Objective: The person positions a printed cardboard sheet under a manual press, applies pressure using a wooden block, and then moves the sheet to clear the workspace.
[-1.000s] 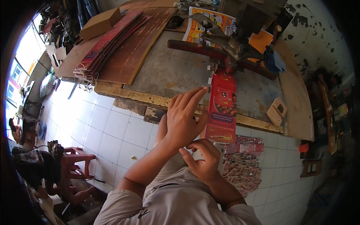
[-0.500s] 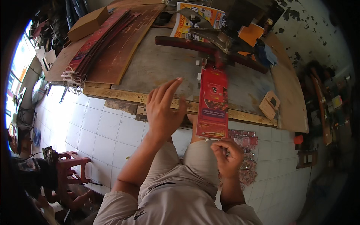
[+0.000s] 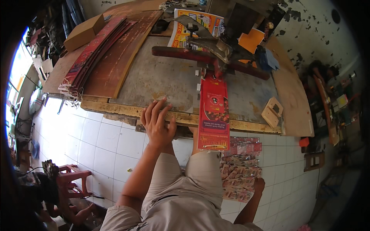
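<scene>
Lowered since the earlier frame, the left hand (image 3: 158,125) is rested at centre on the front edge of the table (image 3: 162,73), fingers loosely spread, nothing seen held; the right hand (image 3: 259,184) has been drawn to the lower right by the pink packets (image 3: 241,172), fingers curled, any hold impossible to tell. At centre, the red printed strip (image 3: 213,115) is left ungripped, its upper end beneath the red-handled press (image 3: 218,63); a pause between handling steps is suggested, and further handling would call for its overhanging end to be grasped.
</scene>
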Available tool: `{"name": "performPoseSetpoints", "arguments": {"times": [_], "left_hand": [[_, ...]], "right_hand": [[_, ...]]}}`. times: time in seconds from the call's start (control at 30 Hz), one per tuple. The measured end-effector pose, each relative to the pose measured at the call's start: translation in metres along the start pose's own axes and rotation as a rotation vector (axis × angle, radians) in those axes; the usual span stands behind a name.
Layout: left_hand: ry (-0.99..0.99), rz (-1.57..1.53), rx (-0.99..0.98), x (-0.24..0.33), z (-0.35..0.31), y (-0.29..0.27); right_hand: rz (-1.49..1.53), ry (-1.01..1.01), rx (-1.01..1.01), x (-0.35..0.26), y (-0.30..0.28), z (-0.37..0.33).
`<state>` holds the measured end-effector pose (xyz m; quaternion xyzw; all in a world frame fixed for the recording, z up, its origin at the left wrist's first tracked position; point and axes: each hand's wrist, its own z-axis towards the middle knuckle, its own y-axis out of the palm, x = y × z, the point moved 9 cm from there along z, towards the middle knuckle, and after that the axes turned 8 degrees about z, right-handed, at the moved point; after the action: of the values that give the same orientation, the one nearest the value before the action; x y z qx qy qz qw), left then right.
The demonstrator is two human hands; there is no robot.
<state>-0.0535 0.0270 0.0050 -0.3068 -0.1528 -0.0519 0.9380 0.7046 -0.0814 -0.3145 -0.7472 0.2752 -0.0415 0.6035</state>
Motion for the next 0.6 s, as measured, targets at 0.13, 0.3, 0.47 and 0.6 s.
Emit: {"name": "performPoseSetpoints", "arguments": {"times": [0.13,0.3,0.47,0.6], "left_hand": [[0.030,0.020,0.030,-0.003,-0.007,0.003],[0.040,0.016,0.020,-0.003,-0.010,0.006],[0.047,-0.010,0.024,-0.003,-0.010,0.006],[0.047,-0.008,0.022,-0.009,-0.014,0.005]], "right_hand": [[-0.157,-0.282,0.208,-0.045,-0.018,-0.013],[0.546,-0.340,0.575,-0.206,-0.127,-0.033],[0.532,-0.871,0.780,-0.388,-0.192,-0.104],[0.488,-1.271,0.343,-0.512,-0.192,-0.148]]}}
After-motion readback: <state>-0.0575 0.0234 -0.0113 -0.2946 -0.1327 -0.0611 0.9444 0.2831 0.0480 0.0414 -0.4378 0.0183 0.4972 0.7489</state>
